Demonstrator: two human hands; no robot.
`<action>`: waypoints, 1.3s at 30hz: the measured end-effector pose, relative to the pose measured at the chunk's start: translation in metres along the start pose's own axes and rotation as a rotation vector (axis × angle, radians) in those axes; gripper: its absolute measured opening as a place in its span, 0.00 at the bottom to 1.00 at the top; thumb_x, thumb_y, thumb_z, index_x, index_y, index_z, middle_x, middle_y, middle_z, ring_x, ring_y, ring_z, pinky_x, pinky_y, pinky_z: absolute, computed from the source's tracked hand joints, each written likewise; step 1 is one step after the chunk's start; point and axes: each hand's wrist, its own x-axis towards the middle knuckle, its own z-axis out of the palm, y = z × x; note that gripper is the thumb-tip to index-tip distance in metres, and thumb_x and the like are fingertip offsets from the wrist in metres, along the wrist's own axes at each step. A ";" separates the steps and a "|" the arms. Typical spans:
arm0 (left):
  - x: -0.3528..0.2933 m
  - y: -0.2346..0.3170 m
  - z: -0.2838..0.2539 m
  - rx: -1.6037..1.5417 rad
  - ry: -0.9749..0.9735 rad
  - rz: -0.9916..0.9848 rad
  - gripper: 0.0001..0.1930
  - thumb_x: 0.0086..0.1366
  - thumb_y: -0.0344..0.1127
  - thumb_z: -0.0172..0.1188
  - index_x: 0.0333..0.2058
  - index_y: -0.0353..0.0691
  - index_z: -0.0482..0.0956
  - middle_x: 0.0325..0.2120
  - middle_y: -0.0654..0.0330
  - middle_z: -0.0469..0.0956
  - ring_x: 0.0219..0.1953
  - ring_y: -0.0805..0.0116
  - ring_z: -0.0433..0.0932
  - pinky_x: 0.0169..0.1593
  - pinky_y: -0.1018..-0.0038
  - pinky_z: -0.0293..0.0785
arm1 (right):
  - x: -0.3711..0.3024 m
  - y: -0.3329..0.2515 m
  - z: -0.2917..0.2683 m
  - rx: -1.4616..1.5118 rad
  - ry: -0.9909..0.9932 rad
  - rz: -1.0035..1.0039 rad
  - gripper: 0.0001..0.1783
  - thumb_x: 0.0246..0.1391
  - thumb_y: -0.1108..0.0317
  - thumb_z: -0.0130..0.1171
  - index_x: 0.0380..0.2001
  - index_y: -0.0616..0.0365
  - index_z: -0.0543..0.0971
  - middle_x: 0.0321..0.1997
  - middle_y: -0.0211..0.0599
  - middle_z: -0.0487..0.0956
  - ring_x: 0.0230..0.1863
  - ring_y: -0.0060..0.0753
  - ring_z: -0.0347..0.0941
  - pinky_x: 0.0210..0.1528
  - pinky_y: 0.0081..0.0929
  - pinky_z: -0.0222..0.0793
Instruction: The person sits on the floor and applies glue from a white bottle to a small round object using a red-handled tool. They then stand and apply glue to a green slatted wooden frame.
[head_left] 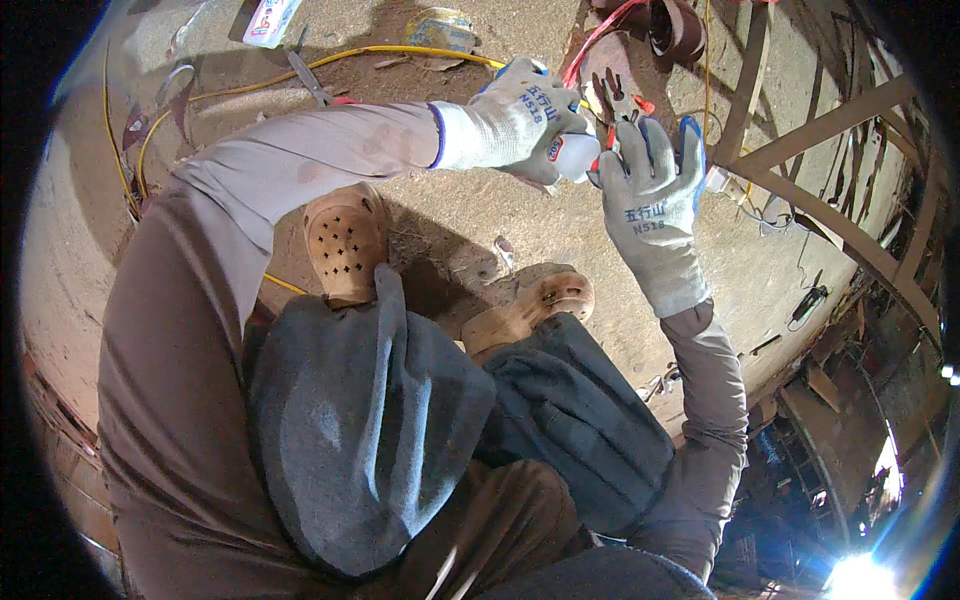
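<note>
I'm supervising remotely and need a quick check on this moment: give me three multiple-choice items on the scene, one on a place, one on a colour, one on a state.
1. Where does the yellow cable lie?
A. on the ground beyond the left arm
B. across the knees
C. wound round the right wrist

2. What colour are the clogs?
A. black
B. tan
C. green

3. What state is the left hand in?
A. open and empty
B. flat on the ground
C. closed around a small white bottle

Answers: 1 A, the cable curves over the dirt floor above the sleeve. 2 B, both perforated shoes are tan. 3 C, the gloved fingers wrap the bottle, while the right hand is raised beside it.
</note>
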 end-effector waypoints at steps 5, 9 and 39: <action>0.005 -0.016 0.025 0.315 0.185 0.064 0.31 0.44 0.63 0.72 0.46 0.57 0.86 0.42 0.59 0.82 0.51 0.61 0.80 0.60 0.58 0.68 | 0.006 -0.003 0.002 0.173 -0.096 0.238 0.11 0.60 0.62 0.59 0.41 0.54 0.82 0.57 0.39 0.78 0.63 0.45 0.70 0.70 0.62 0.52; 0.016 -0.012 0.000 0.101 0.186 0.004 0.27 0.49 0.53 0.72 0.49 0.55 0.85 0.42 0.58 0.82 0.52 0.57 0.80 0.59 0.56 0.68 | -0.011 0.037 0.034 1.032 0.084 0.677 0.15 0.69 0.57 0.55 0.45 0.57 0.82 0.52 0.37 0.78 0.59 0.33 0.71 0.64 0.43 0.63; 0.011 -0.035 -0.028 -0.572 -0.034 -0.143 0.41 0.42 0.63 0.78 0.54 0.49 0.83 0.40 0.57 0.87 0.41 0.63 0.86 0.47 0.69 0.80 | 0.030 0.048 0.039 1.345 0.199 0.427 0.15 0.60 0.66 0.68 0.48 0.61 0.84 0.46 0.33 0.76 0.48 0.28 0.72 0.54 0.28 0.68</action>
